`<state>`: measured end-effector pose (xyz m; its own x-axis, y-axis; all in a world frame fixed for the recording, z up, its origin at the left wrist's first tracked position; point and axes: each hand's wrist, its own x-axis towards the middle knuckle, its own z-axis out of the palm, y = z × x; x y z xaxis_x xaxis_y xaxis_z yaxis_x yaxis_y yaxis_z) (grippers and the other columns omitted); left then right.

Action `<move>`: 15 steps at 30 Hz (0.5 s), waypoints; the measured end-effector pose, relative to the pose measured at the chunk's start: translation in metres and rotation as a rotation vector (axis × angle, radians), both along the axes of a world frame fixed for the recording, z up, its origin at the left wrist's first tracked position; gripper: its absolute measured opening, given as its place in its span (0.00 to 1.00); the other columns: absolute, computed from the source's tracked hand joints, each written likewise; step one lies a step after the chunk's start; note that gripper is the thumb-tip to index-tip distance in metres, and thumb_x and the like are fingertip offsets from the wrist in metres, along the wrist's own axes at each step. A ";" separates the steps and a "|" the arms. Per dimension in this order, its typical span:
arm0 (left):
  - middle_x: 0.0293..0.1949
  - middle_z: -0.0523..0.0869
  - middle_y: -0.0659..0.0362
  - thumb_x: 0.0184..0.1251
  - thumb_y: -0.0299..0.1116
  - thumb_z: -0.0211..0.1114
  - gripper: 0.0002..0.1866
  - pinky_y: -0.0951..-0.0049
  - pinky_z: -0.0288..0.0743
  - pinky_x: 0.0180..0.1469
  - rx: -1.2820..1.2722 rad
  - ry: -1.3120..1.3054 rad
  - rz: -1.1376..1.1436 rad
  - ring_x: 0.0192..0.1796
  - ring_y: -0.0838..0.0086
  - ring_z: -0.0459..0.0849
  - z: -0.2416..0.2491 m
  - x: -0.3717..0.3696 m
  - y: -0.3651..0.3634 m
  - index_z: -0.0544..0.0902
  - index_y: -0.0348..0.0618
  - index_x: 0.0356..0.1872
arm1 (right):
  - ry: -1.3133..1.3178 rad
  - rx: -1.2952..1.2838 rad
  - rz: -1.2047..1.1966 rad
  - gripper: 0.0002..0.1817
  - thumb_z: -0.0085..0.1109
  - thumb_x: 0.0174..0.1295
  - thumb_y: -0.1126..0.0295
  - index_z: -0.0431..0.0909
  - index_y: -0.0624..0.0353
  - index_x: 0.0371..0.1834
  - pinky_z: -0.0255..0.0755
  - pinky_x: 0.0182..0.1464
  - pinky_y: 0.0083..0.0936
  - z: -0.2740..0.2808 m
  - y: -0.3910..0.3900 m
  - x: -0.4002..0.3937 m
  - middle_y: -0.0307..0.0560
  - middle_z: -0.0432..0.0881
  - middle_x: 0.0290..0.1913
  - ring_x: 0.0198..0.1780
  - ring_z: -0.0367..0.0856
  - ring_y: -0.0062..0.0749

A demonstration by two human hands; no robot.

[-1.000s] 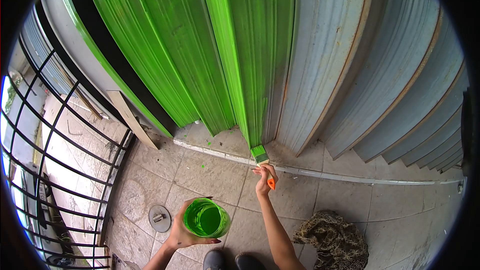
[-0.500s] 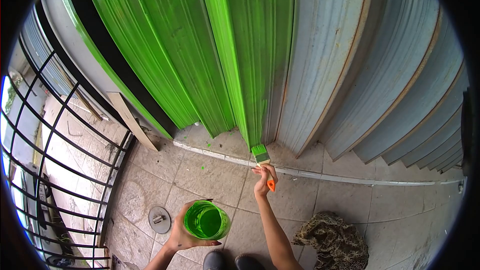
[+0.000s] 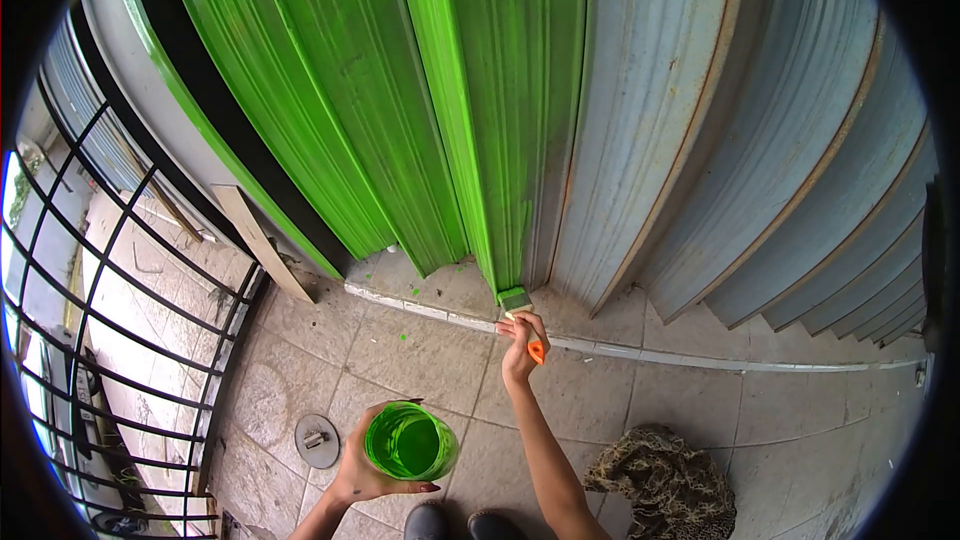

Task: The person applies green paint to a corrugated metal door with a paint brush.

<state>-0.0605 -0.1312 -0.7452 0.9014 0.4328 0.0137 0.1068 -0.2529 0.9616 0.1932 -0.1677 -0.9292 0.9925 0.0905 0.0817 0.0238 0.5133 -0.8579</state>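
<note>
My left hand [image 3: 365,465] is wrapped round a clear container of green paint [image 3: 413,442], its open top facing up. In my right hand [image 3: 521,342] is a paintbrush [image 3: 516,300] with an orange handle tip. Its bristles are coated green and touch the bottom edge of the corrugated metal panel [image 3: 450,120]. Green covers the panel's left part; the strip just above and right of the brush shows thinner green over grey. Farther right the metal panel [image 3: 650,120] is bare grey with rusty edges.
A black metal grille [image 3: 130,340] stands at the left, beside a leaning wooden board [image 3: 262,240]. A round metal lid [image 3: 318,440] and a bunched patterned cloth [image 3: 665,480] lie on the tiled floor [image 3: 400,360]. My dark shoes [image 3: 460,520] show below.
My right hand has shifted slightly up and left, and the brush has tilted, its bristles pressing against the panel's bottom edge. My left hand and the paint container have barely moved.
</note>
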 end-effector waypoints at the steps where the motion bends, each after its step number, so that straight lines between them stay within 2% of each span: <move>1: 0.56 0.79 0.53 0.29 0.41 0.89 0.55 0.67 0.70 0.63 0.000 0.002 -0.001 0.58 0.71 0.79 -0.002 -0.001 0.000 0.66 0.32 0.62 | -0.022 0.004 0.025 0.10 0.50 0.64 0.70 0.74 0.68 0.37 0.80 0.32 0.28 0.024 0.001 0.001 0.57 0.82 0.29 0.27 0.85 0.42; 5: 0.56 0.79 0.52 0.29 0.41 0.89 0.55 0.67 0.70 0.63 -0.024 0.004 -0.005 0.58 0.70 0.79 -0.003 0.000 -0.001 0.66 0.33 0.62 | -0.184 0.067 0.017 0.11 0.48 0.63 0.71 0.73 0.70 0.38 0.80 0.31 0.30 0.101 -0.007 0.006 0.61 0.82 0.29 0.26 0.85 0.46; 9: 0.57 0.79 0.53 0.29 0.41 0.89 0.55 0.66 0.70 0.64 -0.036 -0.001 -0.008 0.58 0.70 0.79 -0.002 0.005 0.000 0.66 0.33 0.62 | -0.611 0.275 -0.105 0.12 0.47 0.63 0.71 0.72 0.72 0.37 0.81 0.30 0.33 0.126 -0.014 0.002 0.63 0.82 0.31 0.26 0.85 0.47; 11: 0.57 0.79 0.53 0.29 0.41 0.89 0.55 0.66 0.70 0.64 -0.039 0.006 -0.009 0.59 0.70 0.78 -0.001 0.004 -0.003 0.66 0.33 0.62 | -0.501 0.155 -0.015 0.11 0.47 0.63 0.72 0.73 0.73 0.36 0.82 0.32 0.34 0.105 -0.008 0.009 0.62 0.81 0.33 0.27 0.84 0.47; 15: 0.58 0.78 0.53 0.30 0.39 0.89 0.54 0.66 0.70 0.64 -0.021 -0.022 -0.003 0.59 0.70 0.78 0.001 0.002 0.000 0.66 0.34 0.62 | -0.407 0.050 -0.050 0.10 0.47 0.64 0.72 0.74 0.71 0.36 0.81 0.32 0.29 0.031 -0.006 0.011 0.58 0.82 0.30 0.27 0.85 0.43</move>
